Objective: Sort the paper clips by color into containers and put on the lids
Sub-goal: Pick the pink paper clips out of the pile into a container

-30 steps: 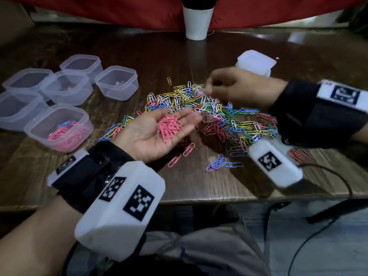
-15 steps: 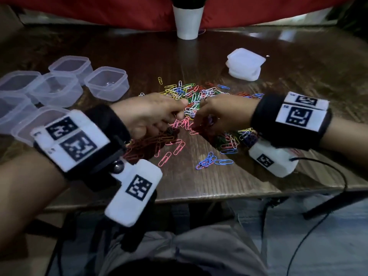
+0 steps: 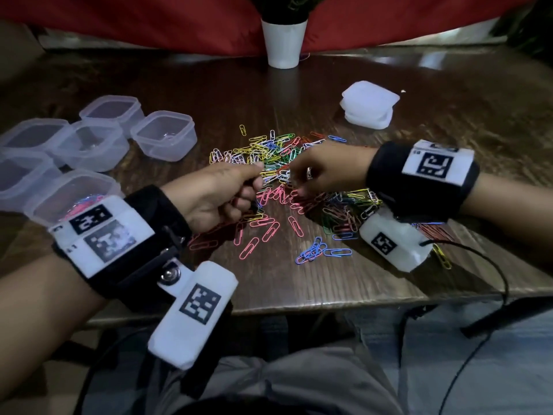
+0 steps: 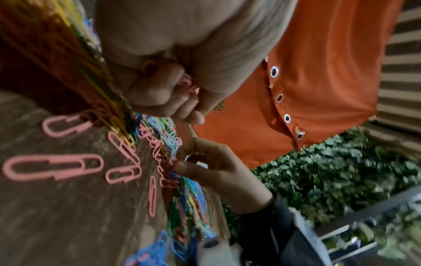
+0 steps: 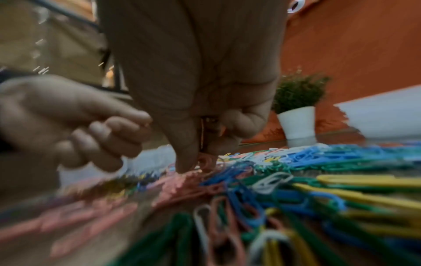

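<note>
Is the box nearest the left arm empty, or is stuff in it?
Not empty. The nearest box has no lid on, and pink paper clips with a few blue ones lie inside it.

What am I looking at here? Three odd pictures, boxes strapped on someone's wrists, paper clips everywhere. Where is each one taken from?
No machine here: a person sorts clips by hand, wearing cameras. The wide picture comes from a head camera; the other two come from the white boxes strapped to the wrists, looking along the fingers. On the wooden table lie a mixed pile of paper clips, clear containers, one container with pink clips, a stack of lids and a white plant pot. The left hand is closed round a bunch of pink clips. The right hand pinches at pink clips in the pile; whether it has one is blurred.
</note>
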Motion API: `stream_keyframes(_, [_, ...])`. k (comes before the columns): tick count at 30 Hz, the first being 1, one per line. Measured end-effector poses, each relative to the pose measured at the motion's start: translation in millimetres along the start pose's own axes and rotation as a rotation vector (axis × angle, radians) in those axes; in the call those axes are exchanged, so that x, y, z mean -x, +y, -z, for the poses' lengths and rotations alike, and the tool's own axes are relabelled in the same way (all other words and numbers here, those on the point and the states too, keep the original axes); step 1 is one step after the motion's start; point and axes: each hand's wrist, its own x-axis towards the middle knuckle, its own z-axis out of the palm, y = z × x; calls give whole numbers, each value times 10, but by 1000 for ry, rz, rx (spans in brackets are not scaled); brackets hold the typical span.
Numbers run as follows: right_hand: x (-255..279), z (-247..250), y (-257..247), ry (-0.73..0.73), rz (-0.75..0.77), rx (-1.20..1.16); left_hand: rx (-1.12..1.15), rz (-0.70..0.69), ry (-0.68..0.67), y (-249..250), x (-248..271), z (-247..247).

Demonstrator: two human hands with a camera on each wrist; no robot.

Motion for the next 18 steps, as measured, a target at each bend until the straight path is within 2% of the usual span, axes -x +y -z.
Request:
stream_keyframes(5, [145,125,30,-26,-67,-568,726,137,-77,-17,36,32])
stream_keyframes(8, [184,137,-88,0,-27,-796,1070,124,-36,-78,55,-45])
stream_keyframes(10, [171,148,-238,60,-2,-766,1160,84,-43,-129,38,-140])
stream_keyframes(14, [100,155,-452,208,39,-375,1219,64,-86,-94,56,-279])
stream_keyframes(18, [142,216,-281,561,-44,-470,1346,122,-94,-59,83,-196])
